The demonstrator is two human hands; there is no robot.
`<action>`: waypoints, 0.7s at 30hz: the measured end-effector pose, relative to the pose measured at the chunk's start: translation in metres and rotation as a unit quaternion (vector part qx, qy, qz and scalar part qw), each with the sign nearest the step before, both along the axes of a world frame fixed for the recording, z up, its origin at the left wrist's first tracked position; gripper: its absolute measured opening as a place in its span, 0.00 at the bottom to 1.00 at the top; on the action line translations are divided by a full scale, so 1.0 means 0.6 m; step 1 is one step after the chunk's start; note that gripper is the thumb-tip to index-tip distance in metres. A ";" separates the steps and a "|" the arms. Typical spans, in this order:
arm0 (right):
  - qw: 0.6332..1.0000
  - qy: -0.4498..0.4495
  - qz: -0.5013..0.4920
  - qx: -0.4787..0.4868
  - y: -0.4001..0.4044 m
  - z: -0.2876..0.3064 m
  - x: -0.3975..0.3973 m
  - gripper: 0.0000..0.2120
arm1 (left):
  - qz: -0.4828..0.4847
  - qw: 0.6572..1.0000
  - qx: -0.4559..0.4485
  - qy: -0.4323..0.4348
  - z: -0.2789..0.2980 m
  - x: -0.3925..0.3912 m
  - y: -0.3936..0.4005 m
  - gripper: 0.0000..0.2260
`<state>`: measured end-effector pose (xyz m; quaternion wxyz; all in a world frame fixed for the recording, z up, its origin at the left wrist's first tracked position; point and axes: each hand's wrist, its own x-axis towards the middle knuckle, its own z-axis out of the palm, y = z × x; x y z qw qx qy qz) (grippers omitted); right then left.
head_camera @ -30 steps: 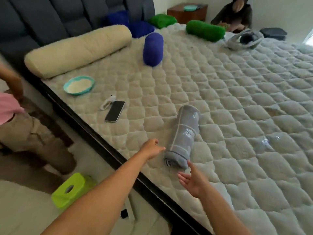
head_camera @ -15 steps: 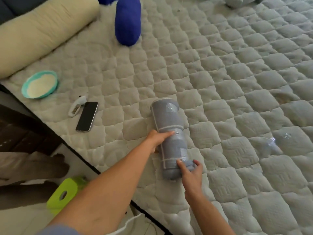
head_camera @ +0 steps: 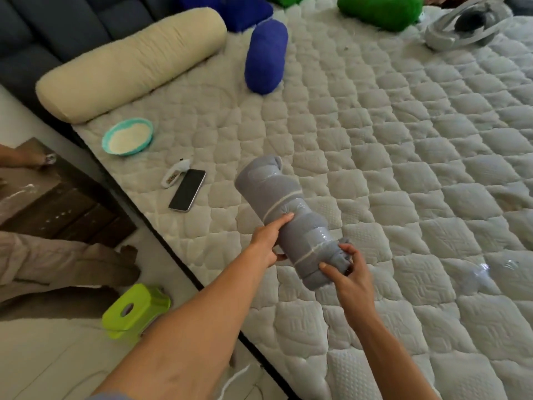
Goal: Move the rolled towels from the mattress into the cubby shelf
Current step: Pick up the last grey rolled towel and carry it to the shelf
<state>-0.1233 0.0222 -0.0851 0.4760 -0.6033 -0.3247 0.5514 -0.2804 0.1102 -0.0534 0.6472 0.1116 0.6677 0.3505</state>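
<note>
A grey rolled towel (head_camera: 285,210), bound with clear tape, is lifted off the quilted white mattress (head_camera: 403,168) and tilted up to the left. My left hand (head_camera: 266,242) grips its middle from the left side. My right hand (head_camera: 346,269) holds its near end. A blue rolled towel (head_camera: 265,56) lies further back on the mattress. Another blue roll (head_camera: 245,10) and a green roll (head_camera: 380,10) lie near the headboard. The cubby shelf is not in view.
A cream bolster (head_camera: 129,64), a teal bowl (head_camera: 127,136), a phone (head_camera: 187,189) and a small white device (head_camera: 176,176) lie near the mattress's left edge. A headset (head_camera: 461,27) rests far right. A lime stool (head_camera: 135,308) and another person's legs (head_camera: 57,264) are on the floor.
Both hands reached the grey towel, closed on it and lifted it off the mattress; its far end now tilts up.
</note>
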 end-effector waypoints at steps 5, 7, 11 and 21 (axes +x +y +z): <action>0.998 0.048 0.037 0.008 -0.033 0.065 -0.082 0.30 | 0.119 0.992 0.050 -0.012 0.076 -0.099 -0.099 0.34; 0.996 0.047 0.072 -0.004 -0.058 0.091 -0.131 0.33 | 0.185 0.981 0.059 -0.003 0.098 -0.148 -0.155 0.36; 0.983 0.026 0.182 -0.027 -0.134 0.130 -0.229 0.23 | 0.297 0.951 0.076 0.026 0.125 -0.241 -0.298 0.36; 0.866 0.042 0.497 -0.008 -0.538 0.145 -0.451 0.12 | 0.561 0.823 0.068 0.052 0.140 -0.382 -0.885 0.32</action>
